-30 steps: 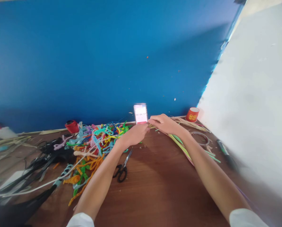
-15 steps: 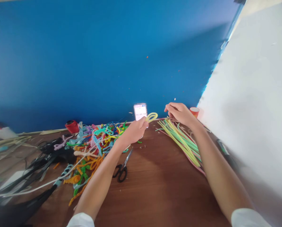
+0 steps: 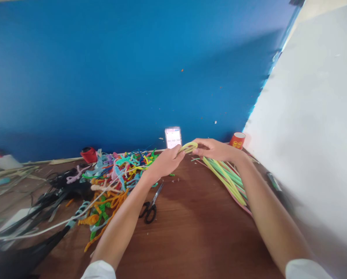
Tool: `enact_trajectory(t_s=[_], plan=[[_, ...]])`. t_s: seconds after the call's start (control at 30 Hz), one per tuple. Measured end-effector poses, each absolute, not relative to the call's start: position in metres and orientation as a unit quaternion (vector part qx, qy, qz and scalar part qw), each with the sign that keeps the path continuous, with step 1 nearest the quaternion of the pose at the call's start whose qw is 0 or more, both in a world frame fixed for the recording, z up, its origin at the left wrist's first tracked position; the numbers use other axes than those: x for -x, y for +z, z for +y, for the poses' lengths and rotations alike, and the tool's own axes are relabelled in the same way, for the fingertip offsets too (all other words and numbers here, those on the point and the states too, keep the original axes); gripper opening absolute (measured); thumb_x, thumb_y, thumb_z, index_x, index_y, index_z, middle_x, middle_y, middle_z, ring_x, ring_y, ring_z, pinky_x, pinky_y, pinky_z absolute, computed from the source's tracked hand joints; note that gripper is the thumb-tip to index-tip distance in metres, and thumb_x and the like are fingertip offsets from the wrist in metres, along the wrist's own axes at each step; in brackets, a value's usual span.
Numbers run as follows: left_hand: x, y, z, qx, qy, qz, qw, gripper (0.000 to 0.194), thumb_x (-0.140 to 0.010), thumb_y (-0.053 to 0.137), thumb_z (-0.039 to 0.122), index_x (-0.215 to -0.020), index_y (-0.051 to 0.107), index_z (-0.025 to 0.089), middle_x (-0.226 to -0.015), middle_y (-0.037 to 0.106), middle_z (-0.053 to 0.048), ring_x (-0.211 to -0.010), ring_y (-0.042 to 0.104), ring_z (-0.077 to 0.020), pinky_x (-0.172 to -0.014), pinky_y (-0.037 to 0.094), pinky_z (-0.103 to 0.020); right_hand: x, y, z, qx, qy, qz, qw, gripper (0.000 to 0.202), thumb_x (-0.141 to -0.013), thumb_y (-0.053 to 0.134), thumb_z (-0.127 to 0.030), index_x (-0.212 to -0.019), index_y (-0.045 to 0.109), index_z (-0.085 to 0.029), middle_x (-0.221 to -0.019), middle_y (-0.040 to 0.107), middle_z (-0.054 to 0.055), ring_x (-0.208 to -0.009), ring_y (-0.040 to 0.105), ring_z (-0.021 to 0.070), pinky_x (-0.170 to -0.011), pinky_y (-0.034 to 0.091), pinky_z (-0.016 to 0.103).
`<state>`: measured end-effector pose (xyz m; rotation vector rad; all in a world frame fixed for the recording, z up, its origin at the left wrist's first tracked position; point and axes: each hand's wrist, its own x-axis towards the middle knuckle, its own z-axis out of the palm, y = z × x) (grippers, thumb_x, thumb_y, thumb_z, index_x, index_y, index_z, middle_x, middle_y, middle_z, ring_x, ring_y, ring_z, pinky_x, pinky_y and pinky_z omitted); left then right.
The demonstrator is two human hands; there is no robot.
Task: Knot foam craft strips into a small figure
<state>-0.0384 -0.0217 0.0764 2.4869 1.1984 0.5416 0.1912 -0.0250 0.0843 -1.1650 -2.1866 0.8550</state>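
Note:
A looped yellow fuzzy stem (image 3: 190, 146) is pinched at its left end by my left hand (image 3: 170, 159), in front of the phone. At the loop's right end, the fingers of my right hand (image 3: 212, 149) close around it. Behind and below my right hand lies a bundle of long green, yellow and pink stems (image 3: 227, 178). The phone (image 3: 173, 137) stands upright against the blue wall, its screen showing a timer.
Black-handled scissors (image 3: 151, 209) lie on the brown table (image 3: 190, 240) beside my left forearm. A tangled heap of coloured stems (image 3: 121, 170) spreads at the left, near a red spool (image 3: 88, 155). A red cup (image 3: 237, 140) stands at the back right.
My right hand has moved left and down to the yellow loop and closed on it. More of the red cup shows. My left hand has hardly moved.

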Motion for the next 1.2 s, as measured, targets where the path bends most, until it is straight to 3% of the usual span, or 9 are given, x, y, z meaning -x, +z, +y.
enact_trajectory(t_s=[0.1, 0.2, 0.33, 0.5, 0.67, 0.9, 1.2], plan=[[0.039, 0.074, -0.019, -0.881, 0.18, 0.408, 0.159, 0.027, -0.1, 0.033, 0.036, -0.089, 0.051, 0.021, -0.075, 0.061, -0.002, -0.066, 0.053, -0.0164, -0.062, 0.032, -0.029, -0.175, 0.084, -0.029, 0.453, 0.276, -0.822, 0.207, 0.036, -0.098, 0.045, -0.05, -0.119, 0.062, -0.026, -0.088, 0.07, 0.004, -0.066, 0.06, 0.0171, -0.062, 0.038, 0.03], [0.04, 0.072, -0.017, -0.881, 0.177, 0.406, 0.166, 0.023, -0.099, 0.032, 0.03, -0.089, 0.05, 0.021, -0.071, 0.061, -0.001, -0.062, 0.053, -0.0158, -0.06, 0.032, -0.029, -0.167, 0.082, -0.03, 0.46, 0.234, -0.835, 0.194, 0.023, -0.098, 0.046, -0.038, -0.096, 0.063, -0.023, -0.069, 0.064, 0.0, -0.057, 0.052, 0.0145, -0.058, 0.032, 0.029], [0.039, 0.071, -0.016, -0.877, 0.18, 0.401, 0.194, 0.019, -0.097, 0.033, 0.024, -0.089, 0.049, 0.022, -0.072, 0.063, 0.0, -0.061, 0.056, -0.0149, -0.061, 0.035, -0.028, -0.164, 0.082, -0.031, 0.468, 0.215, -0.834, 0.199, 0.02, -0.095, 0.046, -0.028, -0.079, 0.055, -0.021, -0.063, 0.059, -0.002, -0.055, 0.052, 0.014, -0.057, 0.03, 0.029], [0.036, 0.074, -0.019, -0.883, 0.181, 0.41, 0.141, 0.021, -0.093, 0.034, 0.018, -0.091, 0.055, 0.02, -0.079, 0.066, -0.004, -0.072, 0.059, -0.018, -0.066, 0.036, -0.028, -0.163, 0.085, -0.032, 0.474, 0.218, -0.83, 0.196, 0.018, -0.092, 0.048, -0.026, -0.075, 0.052, -0.022, -0.06, 0.059, -0.001, -0.053, 0.051, 0.0142, -0.056, 0.029, 0.029], [0.035, 0.076, -0.019, -0.881, 0.188, 0.419, 0.116, 0.026, -0.095, 0.032, 0.017, -0.088, 0.057, 0.018, -0.075, 0.064, -0.005, -0.067, 0.055, -0.0173, -0.065, 0.036, -0.029, -0.164, 0.085, -0.032, 0.472, 0.215, -0.83, 0.205, 0.024, -0.095, 0.044, -0.031, -0.074, 0.052, -0.022, -0.061, 0.062, -0.001, -0.054, 0.053, 0.0142, -0.056, 0.031, 0.029], [0.036, 0.07, -0.015, -0.897, 0.184, 0.391, 0.09, 0.03, -0.1, 0.031, 0.025, -0.092, 0.058, 0.016, -0.077, 0.064, -0.005, -0.064, 0.055, -0.0161, -0.062, 0.035, -0.028, -0.165, 0.092, -0.037, 0.472, 0.231, -0.821, 0.222, 0.02, -0.092, 0.043, -0.02, -0.076, 0.055, -0.02, -0.06, 0.061, -0.002, -0.053, 0.053, 0.0117, -0.058, 0.033, 0.027], [0.035, 0.07, -0.017, -0.877, 0.2, 0.404, 0.165, 0.026, -0.098, 0.032, 0.025, -0.089, 0.055, 0.019, -0.081, 0.066, -0.004, -0.069, 0.059, -0.0171, -0.066, 0.037, -0.028, -0.166, 0.087, -0.033, 0.485, 0.225, -0.811, 0.237, 0.015, -0.089, 0.047, -0.023, -0.079, 0.058, -0.02, -0.061, 0.06, -0.002, -0.052, 0.05, 0.011, -0.054, 0.03, 0.026]])
